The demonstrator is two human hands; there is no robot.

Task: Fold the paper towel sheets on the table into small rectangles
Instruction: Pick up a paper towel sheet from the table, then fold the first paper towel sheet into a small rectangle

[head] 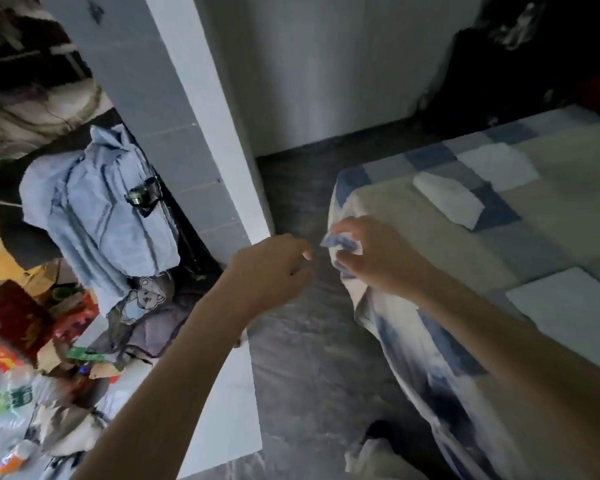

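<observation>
The right hand [378, 258] pinches the bunched corner of the checked tablecloth [430, 358], while just to its left the left hand [274, 268] hangs loosely curled, holding nothing.

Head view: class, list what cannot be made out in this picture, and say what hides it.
1. Right hand: its fingertips are buried in the checked tablecloth corner.
2. Flat paper towel sheet: cut off by the right edge.
3. Left hand: motion blur hides whether it pinches anything.
</observation>
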